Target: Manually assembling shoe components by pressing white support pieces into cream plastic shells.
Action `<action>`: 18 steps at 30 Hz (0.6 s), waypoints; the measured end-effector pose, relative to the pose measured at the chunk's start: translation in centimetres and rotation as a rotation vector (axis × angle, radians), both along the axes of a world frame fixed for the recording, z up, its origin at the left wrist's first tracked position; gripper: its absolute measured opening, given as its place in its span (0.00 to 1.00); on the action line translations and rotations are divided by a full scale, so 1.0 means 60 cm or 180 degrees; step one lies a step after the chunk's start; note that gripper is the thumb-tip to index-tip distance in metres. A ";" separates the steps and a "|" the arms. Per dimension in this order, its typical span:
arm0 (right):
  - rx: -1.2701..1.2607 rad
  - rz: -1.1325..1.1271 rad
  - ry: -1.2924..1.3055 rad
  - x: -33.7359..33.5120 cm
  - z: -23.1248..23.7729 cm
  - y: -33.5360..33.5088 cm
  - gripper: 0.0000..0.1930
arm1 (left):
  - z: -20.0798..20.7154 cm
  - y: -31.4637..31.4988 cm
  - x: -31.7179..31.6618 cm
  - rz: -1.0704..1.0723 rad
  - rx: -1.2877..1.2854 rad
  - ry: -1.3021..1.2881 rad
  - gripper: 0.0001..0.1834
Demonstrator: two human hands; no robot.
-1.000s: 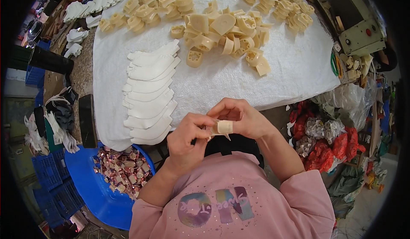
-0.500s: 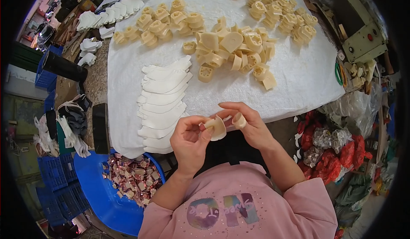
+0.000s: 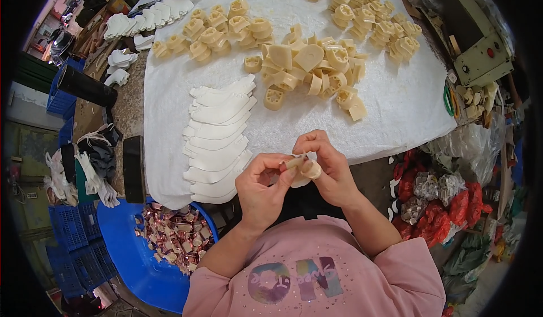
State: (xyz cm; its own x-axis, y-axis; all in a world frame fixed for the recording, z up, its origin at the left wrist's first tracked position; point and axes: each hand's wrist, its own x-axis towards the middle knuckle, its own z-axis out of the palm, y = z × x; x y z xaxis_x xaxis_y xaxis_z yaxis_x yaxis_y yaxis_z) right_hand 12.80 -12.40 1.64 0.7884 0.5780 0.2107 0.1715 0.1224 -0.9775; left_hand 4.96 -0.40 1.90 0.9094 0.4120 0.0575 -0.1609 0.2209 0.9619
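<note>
In front of my chest, my left hand (image 3: 261, 187) pinches a thin curved cream piece (image 3: 295, 162) between thumb and fingertips. A small reddish spot shows beside those fingertips. My right hand (image 3: 332, 172) is closed at the other side of the same piece, its fingers bent over the top. A round cream part (image 3: 310, 169) sits by the right thumb; whether it is a cover on the thumb or part of the work I cannot tell. Beyond my hands lies a heap of cream moulded pieces (image 3: 310, 58) resembling shoe heels, and an overlapping row of white curved pieces (image 3: 218, 138).
White cloth (image 3: 396, 102) covers the table. More moulded pieces stand stacked along its far side. A blue basin (image 3: 127, 260) of small reddish and cream blocks is at my lower left, near a dark phone (image 3: 134, 170). Red bags (image 3: 435, 221) lie at right.
My hands have come together, the left moving slightly right and the right slightly left. The right fingers have closed onto the curved piece, and the round cream part now overlaps it.
</note>
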 end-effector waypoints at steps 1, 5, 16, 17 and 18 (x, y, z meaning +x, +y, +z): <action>-0.0084 -0.0200 -0.0376 -0.001 0.003 0.001 0.05 | 0.005 -0.001 0.000 -0.0072 0.0185 0.0018 0.05; -0.0558 -0.0725 -0.2020 -0.002 0.009 0.002 0.06 | 0.003 -0.011 -0.002 -0.0119 0.0372 -0.0107 0.07; 0.0372 0.0791 0.1668 0.041 0.019 -0.024 0.19 | -0.012 0.021 0.003 0.0197 0.1484 -0.0671 0.05; 0.0028 0.1285 0.2107 0.045 0.022 -0.026 0.21 | -0.015 0.020 0.005 0.0184 0.1901 -0.0992 0.04; 0.0023 0.1260 0.2121 0.047 0.017 -0.028 0.21 | -0.018 0.019 0.004 0.0162 0.1882 -0.0987 0.04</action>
